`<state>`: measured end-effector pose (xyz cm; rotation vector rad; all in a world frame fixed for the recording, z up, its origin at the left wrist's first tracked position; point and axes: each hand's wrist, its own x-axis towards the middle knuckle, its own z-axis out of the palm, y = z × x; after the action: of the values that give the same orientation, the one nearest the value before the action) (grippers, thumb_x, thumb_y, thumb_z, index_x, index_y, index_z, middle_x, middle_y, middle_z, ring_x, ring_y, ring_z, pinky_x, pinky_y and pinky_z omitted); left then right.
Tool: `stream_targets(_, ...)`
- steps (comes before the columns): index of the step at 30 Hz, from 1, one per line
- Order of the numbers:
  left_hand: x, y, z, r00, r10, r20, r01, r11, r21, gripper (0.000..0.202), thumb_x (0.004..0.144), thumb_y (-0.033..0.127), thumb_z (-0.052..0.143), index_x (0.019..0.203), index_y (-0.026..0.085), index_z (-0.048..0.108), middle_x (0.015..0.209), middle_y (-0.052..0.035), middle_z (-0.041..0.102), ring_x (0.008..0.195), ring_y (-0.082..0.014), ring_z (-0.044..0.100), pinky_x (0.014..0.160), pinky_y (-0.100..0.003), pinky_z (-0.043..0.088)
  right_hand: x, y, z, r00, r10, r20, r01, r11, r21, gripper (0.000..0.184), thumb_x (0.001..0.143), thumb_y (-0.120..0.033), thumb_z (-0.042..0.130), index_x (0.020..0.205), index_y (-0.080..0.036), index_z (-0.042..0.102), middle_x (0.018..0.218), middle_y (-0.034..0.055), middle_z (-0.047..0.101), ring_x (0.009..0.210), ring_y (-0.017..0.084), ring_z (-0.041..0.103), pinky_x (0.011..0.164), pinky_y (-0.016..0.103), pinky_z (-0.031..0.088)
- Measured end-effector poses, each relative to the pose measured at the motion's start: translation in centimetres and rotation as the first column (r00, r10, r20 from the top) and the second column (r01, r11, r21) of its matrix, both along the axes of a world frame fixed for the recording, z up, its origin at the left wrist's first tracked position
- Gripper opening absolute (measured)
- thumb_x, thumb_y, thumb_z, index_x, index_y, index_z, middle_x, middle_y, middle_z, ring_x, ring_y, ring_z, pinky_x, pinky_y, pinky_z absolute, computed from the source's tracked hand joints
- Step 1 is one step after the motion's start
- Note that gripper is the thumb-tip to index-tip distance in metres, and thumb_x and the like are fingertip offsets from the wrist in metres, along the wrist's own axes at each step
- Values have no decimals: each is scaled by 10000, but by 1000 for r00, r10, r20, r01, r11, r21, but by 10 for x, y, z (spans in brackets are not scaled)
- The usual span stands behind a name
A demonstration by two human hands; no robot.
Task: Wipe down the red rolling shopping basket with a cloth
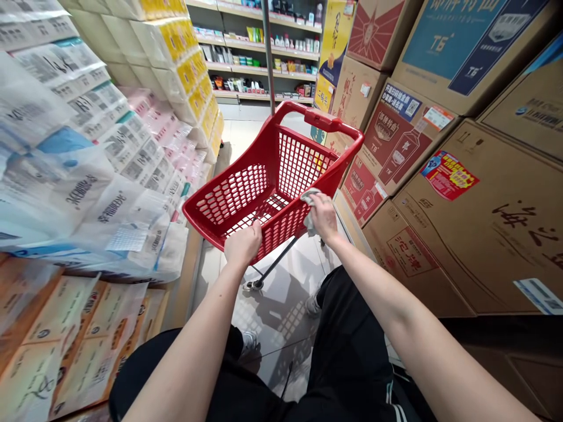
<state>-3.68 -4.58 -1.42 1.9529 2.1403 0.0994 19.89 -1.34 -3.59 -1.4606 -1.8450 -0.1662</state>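
Observation:
A red plastic shopping cart (233,196) with perforated basket walls stands tilted across the aisle in front of me. My left hand (244,241) is closed over the near rim of the cart, its thumb on the inner side. In my right hand (323,217) is a pale grey cloth (310,225), pressed against the rim and outer side of the cart nearer the handle. The cart's handle (323,122) is at the far right end, with neither hand on it. Nothing lies in the visible part of the basket.
Stacked cardboard boxes (440,223) line the right side. Plastic-wrapped tissue packs (132,211) and yellow-and-white packs (189,76) rise on the left. Orange-and-cream packages (74,334) lie low at left. Shelves (264,65) with toiletries and a metal pole (268,53) stand ahead.

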Motion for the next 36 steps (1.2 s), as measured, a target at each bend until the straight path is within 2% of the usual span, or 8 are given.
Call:
stream_targets(4,0,1,-1,1000,8,-2,-8,1000,4,802,945,512,25,1062,130,721,1047,-205,707,998,-362,655,818,-461,488,-3,4,19,998,47,-47,-44,997,66,391,989,-243,355,1326,-167,538,1313,134,540,1228,250,460,1070,408,390)
stream_targets(11,2,-1,-3,1000,14,-7,-14,1000,0,806,948,499,19,1063,119,720,1041,-215,707,993,-359,657,807,-454,491,-43,17,11,895,258,364,-233,966,-112,330,1008,-363,375,1070,-179,642,1100,125,642,1090,249,510,1007,441,366)
stream_targets(14,1,-3,-3,1000,11,2,-11,1000,0,802,947,507,16,1061,134,717,1040,-205,709,991,-356,658,803,-452,492,-27,33,13,868,263,421,-243,965,-101,365,1010,-389,357,1001,-173,651,1040,114,657,1051,238,527,1074,491,294)
stream_targets(19,2,-5,-2,1000,15,13,-15,1000,-22,790,949,524,30,1059,141,712,1056,-197,709,1002,-349,658,823,-455,489,34,70,42,920,117,375,-104,993,-53,364,1006,-344,350,988,-181,675,1028,103,668,1066,254,535,1148,609,127)
stream_targets(22,9,-7,-3,999,36,23,-36,999,-35,797,949,527,22,1062,142,710,1049,-198,711,993,-349,662,826,-460,488,52,85,55,934,58,351,-35,997,-72,397,1003,-349,342,964,-148,682,1006,123,674,1074,275,536,1141,630,116)
stream_targets(28,27,-8,-3,997,57,57,-54,997,-51,809,946,515,2,1060,146,713,1060,-202,707,989,-355,663,828,-483,483,-6,55,32,921,48,387,-1,993,-120,463,1019,-347,285,892,-145,682,903,112,685,929,228,561,1001,442,351)
stream_targets(32,32,-5,-1,994,70,80,-63,994,-93,795,946,510,17,1111,136,699,1132,-206,687,1059,-363,641,877,-492,467,-49,21,14,926,96,365,-58,992,-116,464,1026,-385,269,917,-166,664,928,105,681,931,224,552,924,387,347)
stream_targets(36,22,0,-2,992,15,122,2,989,-145,783,944,532,22,1196,144,653,1210,-192,658,1144,-355,604,939,-477,441,-54,14,18,887,214,410,-163,974,-154,478,1030,-408,259,944,-159,657,965,107,688,936,213,578,901,358,338)
